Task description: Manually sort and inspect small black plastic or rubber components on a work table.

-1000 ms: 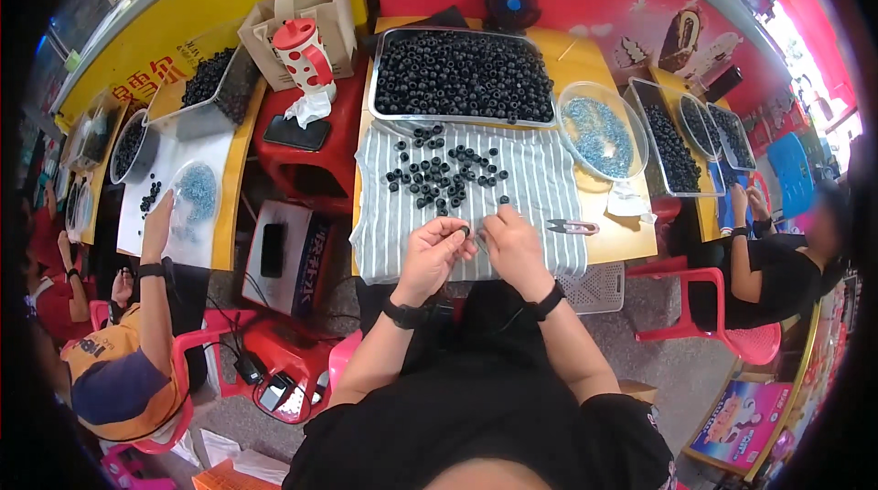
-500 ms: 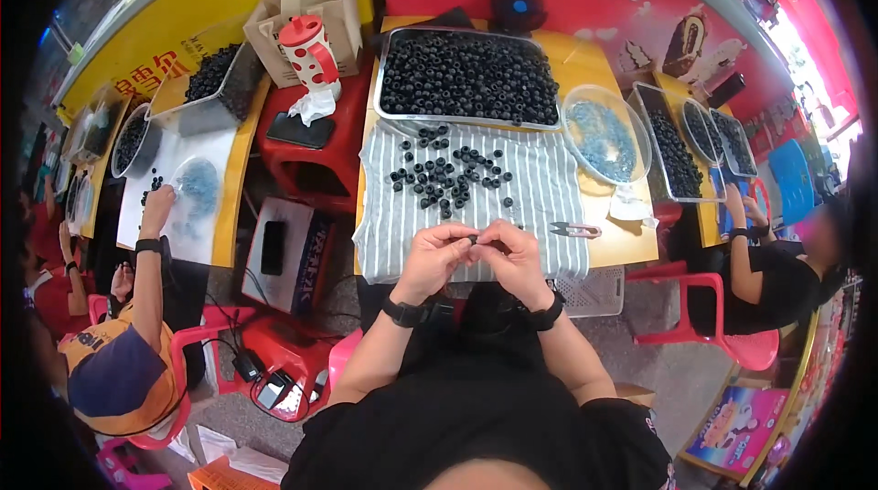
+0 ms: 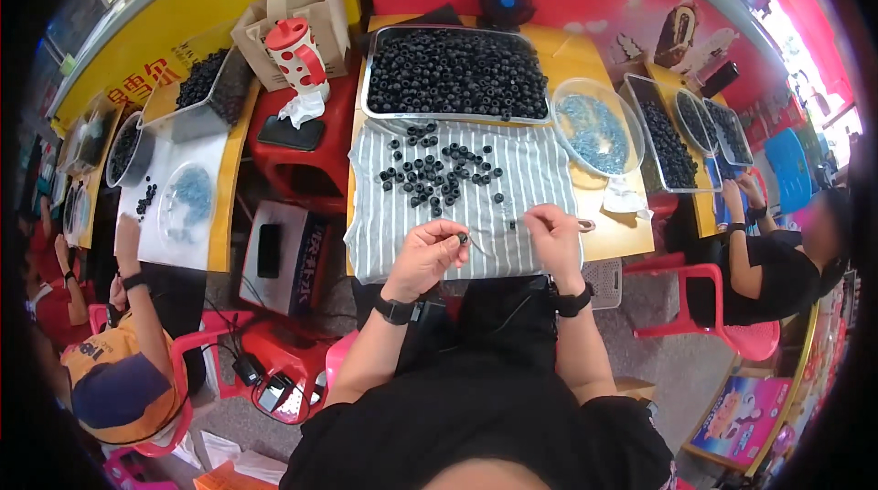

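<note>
My left hand (image 3: 428, 254) pinches a small black round part (image 3: 463, 238) between thumb and fingertips above the front of a grey-and-white striped cloth (image 3: 375, 234). To its right, my right hand (image 3: 556, 241) is apart from it with curled fingers, over the thread snips; what its fingers hold, if anything, I cannot make out. Only a reddish end of the snips (image 3: 586, 226) shows beside that hand. Just left of the right fingertips is a small dark piece (image 3: 512, 225). Farther back on the cloth lie several loose black round parts (image 3: 439, 174), with holes in them.
A clear tray full of black parts (image 3: 457, 74) stands behind the cloth. At right is a round clear tub (image 3: 599, 129) of bluish thin pieces. A red-dotted cup (image 3: 297, 60) and a phone (image 3: 291, 131) rest on a red stool at left. Co-workers sit at both sides.
My hands, together around a small black part before, have separated. The right hand moved right, over the snips; the left keeps a black part. The view shifted slightly.
</note>
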`<state>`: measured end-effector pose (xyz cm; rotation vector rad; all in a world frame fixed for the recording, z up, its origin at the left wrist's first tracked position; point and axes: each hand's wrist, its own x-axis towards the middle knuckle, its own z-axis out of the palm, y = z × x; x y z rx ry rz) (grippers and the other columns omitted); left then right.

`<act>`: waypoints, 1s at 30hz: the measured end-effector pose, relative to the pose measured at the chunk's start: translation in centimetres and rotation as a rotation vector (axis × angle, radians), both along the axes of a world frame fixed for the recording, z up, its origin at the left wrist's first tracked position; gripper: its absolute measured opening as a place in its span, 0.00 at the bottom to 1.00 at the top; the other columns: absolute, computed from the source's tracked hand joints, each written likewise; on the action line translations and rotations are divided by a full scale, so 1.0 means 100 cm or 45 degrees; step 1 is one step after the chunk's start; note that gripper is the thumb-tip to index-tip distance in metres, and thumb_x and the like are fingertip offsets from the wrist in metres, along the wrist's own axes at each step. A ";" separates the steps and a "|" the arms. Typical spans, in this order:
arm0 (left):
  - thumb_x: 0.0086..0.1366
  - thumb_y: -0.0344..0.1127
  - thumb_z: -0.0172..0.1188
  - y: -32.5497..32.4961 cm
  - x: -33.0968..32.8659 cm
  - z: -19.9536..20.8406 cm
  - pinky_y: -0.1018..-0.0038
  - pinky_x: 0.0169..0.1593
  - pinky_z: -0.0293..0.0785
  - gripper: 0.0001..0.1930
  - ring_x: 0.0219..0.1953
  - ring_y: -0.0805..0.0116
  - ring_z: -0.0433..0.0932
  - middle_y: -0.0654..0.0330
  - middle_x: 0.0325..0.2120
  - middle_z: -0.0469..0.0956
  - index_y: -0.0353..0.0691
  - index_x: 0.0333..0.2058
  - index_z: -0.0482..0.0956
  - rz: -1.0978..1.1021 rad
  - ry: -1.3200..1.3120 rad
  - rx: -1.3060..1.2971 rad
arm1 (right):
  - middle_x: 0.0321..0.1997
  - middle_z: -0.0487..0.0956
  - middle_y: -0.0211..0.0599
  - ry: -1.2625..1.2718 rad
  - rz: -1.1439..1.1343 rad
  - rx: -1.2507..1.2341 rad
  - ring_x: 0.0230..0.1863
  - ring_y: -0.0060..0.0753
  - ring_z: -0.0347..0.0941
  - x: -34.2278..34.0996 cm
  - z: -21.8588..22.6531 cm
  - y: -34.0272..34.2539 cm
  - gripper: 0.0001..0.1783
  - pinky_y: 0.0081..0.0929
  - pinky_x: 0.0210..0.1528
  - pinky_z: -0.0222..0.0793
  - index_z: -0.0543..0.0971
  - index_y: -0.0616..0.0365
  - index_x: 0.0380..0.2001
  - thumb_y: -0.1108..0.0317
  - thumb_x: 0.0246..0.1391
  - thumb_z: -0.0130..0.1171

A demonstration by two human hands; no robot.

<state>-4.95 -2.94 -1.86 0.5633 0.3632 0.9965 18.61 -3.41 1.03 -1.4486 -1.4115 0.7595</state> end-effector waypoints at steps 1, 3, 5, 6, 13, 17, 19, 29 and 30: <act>0.64 0.25 0.57 0.000 -0.001 0.000 0.78 0.34 0.75 0.10 0.31 0.69 0.79 0.56 0.31 0.79 0.29 0.43 0.76 -0.003 0.012 0.002 | 0.25 0.77 0.39 -0.219 0.009 0.080 0.24 0.34 0.73 0.004 -0.004 -0.001 0.03 0.29 0.28 0.66 0.79 0.62 0.28 0.74 0.47 0.61; 0.64 0.25 0.57 0.001 0.000 -0.002 0.77 0.34 0.75 0.10 0.32 0.69 0.79 0.55 0.32 0.79 0.29 0.43 0.76 -0.008 0.007 -0.002 | 0.26 0.76 0.43 -0.398 0.002 0.124 0.26 0.44 0.73 -0.002 -0.006 -0.005 0.03 0.35 0.29 0.67 0.78 0.61 0.27 0.74 0.46 0.61; 0.64 0.25 0.56 0.002 -0.001 -0.001 0.77 0.34 0.75 0.10 0.32 0.69 0.79 0.55 0.32 0.79 0.30 0.43 0.76 -0.006 -0.020 -0.012 | 0.26 0.74 0.45 -0.489 -0.038 0.145 0.30 0.53 0.73 -0.017 0.003 -0.007 0.03 0.42 0.31 0.67 0.78 0.60 0.25 0.72 0.46 0.60; 0.64 0.24 0.56 0.002 -0.002 -0.002 0.77 0.34 0.75 0.10 0.32 0.69 0.79 0.55 0.33 0.79 0.30 0.43 0.76 -0.012 -0.017 -0.005 | 0.26 0.73 0.45 -0.535 -0.031 0.146 0.29 0.53 0.73 -0.020 0.004 -0.006 0.03 0.42 0.31 0.67 0.78 0.60 0.26 0.72 0.47 0.60; 0.64 0.24 0.56 0.001 -0.001 0.003 0.77 0.34 0.75 0.10 0.32 0.69 0.79 0.55 0.33 0.79 0.30 0.44 0.76 -0.017 -0.015 0.012 | 0.25 0.72 0.44 -0.662 0.074 0.112 0.28 0.49 0.73 -0.026 0.008 -0.002 0.04 0.39 0.29 0.68 0.76 0.61 0.25 0.75 0.45 0.61; 0.65 0.28 0.57 -0.001 -0.002 0.004 0.79 0.35 0.74 0.10 0.33 0.71 0.78 0.56 0.33 0.78 0.30 0.43 0.74 -0.006 0.017 0.001 | 0.25 0.73 0.37 -0.043 0.215 -0.168 0.25 0.31 0.73 -0.033 0.019 -0.013 0.05 0.26 0.26 0.66 0.76 0.63 0.28 0.79 0.45 0.61; 0.65 0.27 0.56 0.000 -0.001 0.000 0.79 0.35 0.75 0.10 0.33 0.71 0.78 0.55 0.33 0.78 0.30 0.43 0.74 -0.003 0.001 0.015 | 0.26 0.74 0.35 -0.048 0.248 0.024 0.25 0.24 0.71 -0.039 0.023 -0.013 0.05 0.21 0.26 0.64 0.77 0.64 0.29 0.80 0.46 0.61; 0.65 0.25 0.55 0.001 -0.001 0.000 0.78 0.36 0.77 0.09 0.33 0.70 0.79 0.56 0.35 0.78 0.29 0.44 0.74 -0.021 -0.049 0.005 | 0.28 0.76 0.35 0.372 0.357 0.149 0.29 0.24 0.77 -0.074 0.021 -0.019 0.07 0.18 0.29 0.71 0.78 0.65 0.29 0.85 0.44 0.60; 0.65 0.25 0.55 0.001 -0.001 0.000 0.78 0.36 0.77 0.10 0.33 0.70 0.79 0.56 0.35 0.78 0.29 0.44 0.74 -0.020 -0.047 0.008 | 0.28 0.76 0.35 0.388 0.344 0.148 0.28 0.24 0.77 -0.075 0.019 -0.019 0.07 0.18 0.29 0.71 0.78 0.65 0.29 0.85 0.44 0.60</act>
